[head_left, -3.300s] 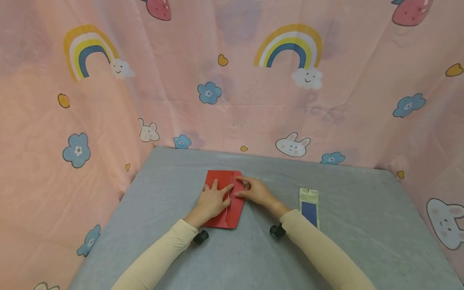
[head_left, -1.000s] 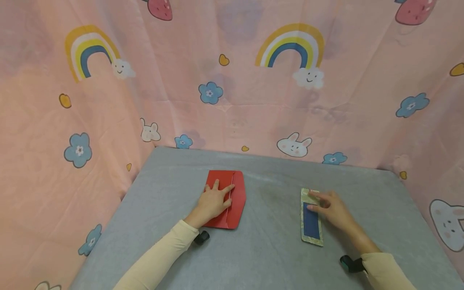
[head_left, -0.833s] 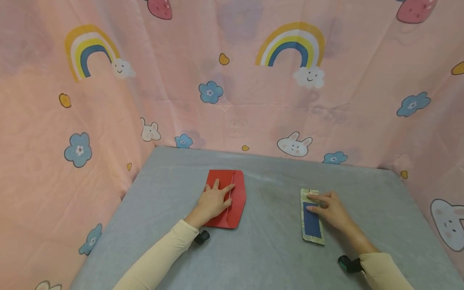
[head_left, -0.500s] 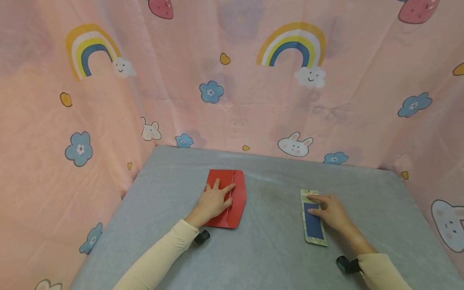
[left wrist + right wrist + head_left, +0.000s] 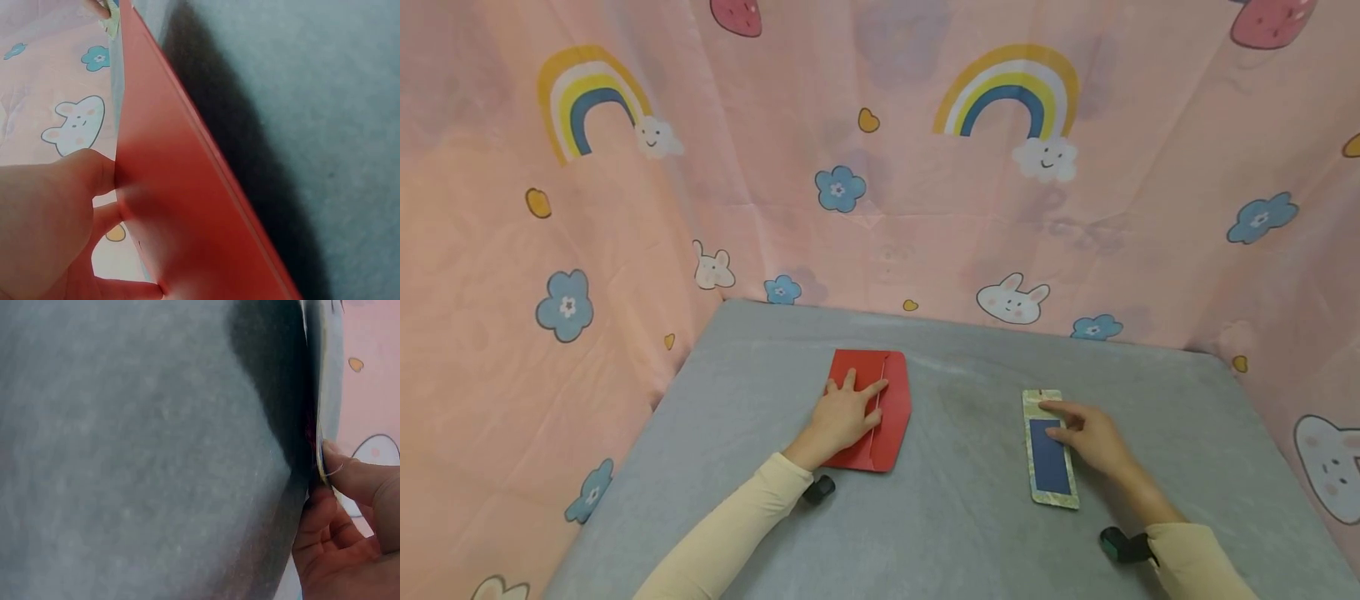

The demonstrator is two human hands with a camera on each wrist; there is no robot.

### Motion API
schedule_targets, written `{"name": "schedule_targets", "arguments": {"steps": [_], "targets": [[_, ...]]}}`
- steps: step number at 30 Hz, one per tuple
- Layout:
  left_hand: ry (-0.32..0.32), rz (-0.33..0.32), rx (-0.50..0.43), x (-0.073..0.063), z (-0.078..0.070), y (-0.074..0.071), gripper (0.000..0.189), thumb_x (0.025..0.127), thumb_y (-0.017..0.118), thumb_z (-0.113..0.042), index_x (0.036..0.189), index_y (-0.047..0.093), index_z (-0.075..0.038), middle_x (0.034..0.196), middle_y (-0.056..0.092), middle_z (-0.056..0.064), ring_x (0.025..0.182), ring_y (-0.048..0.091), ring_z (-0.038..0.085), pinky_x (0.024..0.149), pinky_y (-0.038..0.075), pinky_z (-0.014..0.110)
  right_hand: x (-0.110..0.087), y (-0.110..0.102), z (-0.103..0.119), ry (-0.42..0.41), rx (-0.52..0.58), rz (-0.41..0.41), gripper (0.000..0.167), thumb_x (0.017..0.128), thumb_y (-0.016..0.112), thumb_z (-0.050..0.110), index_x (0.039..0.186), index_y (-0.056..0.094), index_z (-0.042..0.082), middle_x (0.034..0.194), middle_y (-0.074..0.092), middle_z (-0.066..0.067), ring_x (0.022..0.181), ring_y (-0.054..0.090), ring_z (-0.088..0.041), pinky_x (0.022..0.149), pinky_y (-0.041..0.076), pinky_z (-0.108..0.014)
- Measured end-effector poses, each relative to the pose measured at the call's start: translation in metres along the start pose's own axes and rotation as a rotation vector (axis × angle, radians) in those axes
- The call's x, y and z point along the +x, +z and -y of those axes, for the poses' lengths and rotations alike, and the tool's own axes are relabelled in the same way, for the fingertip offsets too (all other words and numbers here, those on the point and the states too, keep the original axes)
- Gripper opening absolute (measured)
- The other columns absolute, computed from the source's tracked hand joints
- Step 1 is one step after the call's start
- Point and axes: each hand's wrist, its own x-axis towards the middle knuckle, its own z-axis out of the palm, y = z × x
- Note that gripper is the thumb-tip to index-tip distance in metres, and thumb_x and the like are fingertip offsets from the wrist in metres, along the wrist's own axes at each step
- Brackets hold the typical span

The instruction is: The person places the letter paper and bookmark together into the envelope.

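Note:
A red envelope (image 5: 891, 417) lies on the grey cloth with its flap side facing right. My left hand (image 5: 838, 419) rests flat on it, fingers spread and fingertips on the paper. In the left wrist view the envelope (image 5: 169, 187) appears nearly edge-on under the thumb and fingers. To the right is a narrow card (image 5: 1050, 462), pale green-gold with a dark blue panel. My right hand (image 5: 1093, 437) holds its right side near the upper end, thumb and index finger over its face. The right wrist view shows the other fingers (image 5: 315, 515) curled below the card's edge.
Grey cloth (image 5: 955, 492) covers the table, between the envelope and the card too. A pink curtain (image 5: 910, 167) printed with rainbows and rabbits encloses the back and sides. Dark wrist cameras sit below both wrists, the right one (image 5: 1123, 546) close above the cloth.
My right hand has left the envelope's flap and moved right to the card, taking hold of its edge. The card's lower end has swung slightly right. My left hand stays on the envelope.

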Motion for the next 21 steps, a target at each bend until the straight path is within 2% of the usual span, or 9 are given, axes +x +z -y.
{"name": "schedule_targets", "arguments": {"steps": [3, 5, 8, 10, 13, 15, 19, 21], "targets": [[0.003, -0.005, -0.001, -0.001, 0.0, -0.001, 0.054, 0.096, 0.059, -0.042, 0.148, 0.046, -0.035, 0.154, 0.04, 0.025, 0.127, 0.047, 0.059, 0.079, 0.06, 0.05, -0.001, -0.005, 0.001, 0.001, 0.03, 0.018, 0.043, 0.091, 0.07, 0.017, 0.133, 0.063, 0.01, 0.111, 0.067, -0.015, 0.071, 0.046, -0.004, 0.058, 0.039, -0.024], [0.005, -0.008, -0.002, -0.002, -0.001, -0.001, 0.054, 0.095, 0.06, -0.041, 0.147, 0.047, -0.035, 0.153, 0.041, 0.025, 0.127, 0.047, 0.059, 0.079, 0.06, 0.05, -0.001, -0.009, 0.003, -0.001, 0.092, 0.029, 0.044, 0.094, 0.068, 0.021, 0.136, 0.06, 0.011, 0.119, 0.065, -0.016, 0.074, 0.048, -0.004, 0.061, 0.042, -0.024], [0.005, -0.009, -0.005, -0.003, -0.001, -0.003, 0.054, 0.095, 0.06, -0.041, 0.147, 0.047, -0.035, 0.153, 0.041, 0.025, 0.126, 0.048, 0.059, 0.08, 0.06, 0.051, -0.001, -0.013, 0.008, -0.034, 0.159, 0.027, 0.045, 0.096, 0.064, 0.027, 0.139, 0.058, 0.013, 0.135, 0.06, -0.016, 0.084, 0.053, -0.002, 0.069, 0.046, -0.022], [0.003, -0.004, -0.004, -0.003, -0.002, -0.003, 0.054, 0.096, 0.06, -0.041, 0.147, 0.046, -0.035, 0.153, 0.041, 0.025, 0.127, 0.047, 0.059, 0.08, 0.06, 0.051, -0.001, -0.015, 0.01, -0.058, 0.19, 0.019, 0.045, 0.098, 0.062, 0.029, 0.14, 0.057, 0.014, 0.139, 0.058, -0.013, 0.091, 0.055, 0.001, 0.073, 0.048, -0.02], [0.001, 0.007, -0.005, -0.002, -0.002, -0.003, 0.055, 0.096, 0.059, -0.042, 0.148, 0.045, -0.036, 0.154, 0.04, 0.025, 0.128, 0.046, 0.059, 0.078, 0.06, 0.049, -0.001, -0.016, 0.015, -0.103, 0.21, -0.012, 0.045, 0.098, 0.062, 0.026, 0.14, 0.056, 0.013, 0.139, 0.058, -0.003, 0.097, 0.054, 0.005, 0.076, 0.047, -0.016], [0.001, 0.013, -0.005, -0.002, -0.002, -0.003, 0.055, 0.096, 0.058, -0.043, 0.149, 0.043, -0.036, 0.155, 0.039, 0.025, 0.129, 0.046, 0.058, 0.075, 0.061, 0.048, 0.0, -0.016, 0.017, -0.141, 0.225, -0.039, 0.045, 0.098, 0.062, 0.02, 0.141, 0.055, 0.011, 0.135, 0.057, 0.002, 0.094, 0.05, 0.005, 0.073, 0.044, -0.016], [-0.001, 0.017, -0.005, -0.001, -0.001, -0.003, 0.055, 0.097, 0.057, -0.043, 0.149, 0.042, -0.037, 0.155, 0.038, 0.025, 0.131, 0.044, 0.058, 0.072, 0.061, 0.046, 0.003, -0.017, 0.021, -0.197, 0.259, -0.067, 0.049, 0.097, 0.061, 0.011, 0.145, 0.05, 0.008, 0.133, 0.051, -0.007, 0.092, 0.044, 0.005, 0.07, 0.041, -0.015], [-0.002, 0.019, -0.004, -0.001, -0.001, -0.003, 0.055, 0.097, 0.057, -0.042, 0.149, 0.042, -0.037, 0.156, 0.038, 0.025, 0.131, 0.044, 0.058, 0.071, 0.061, 0.046, 0.004, -0.018, 0.021, -0.201, 0.273, -0.05, 0.05, 0.098, 0.06, 0.011, 0.146, 0.048, 0.008, 0.14, 0.049, -0.015, 0.102, 0.045, 0.011, 0.075, 0.042, -0.009]]}}
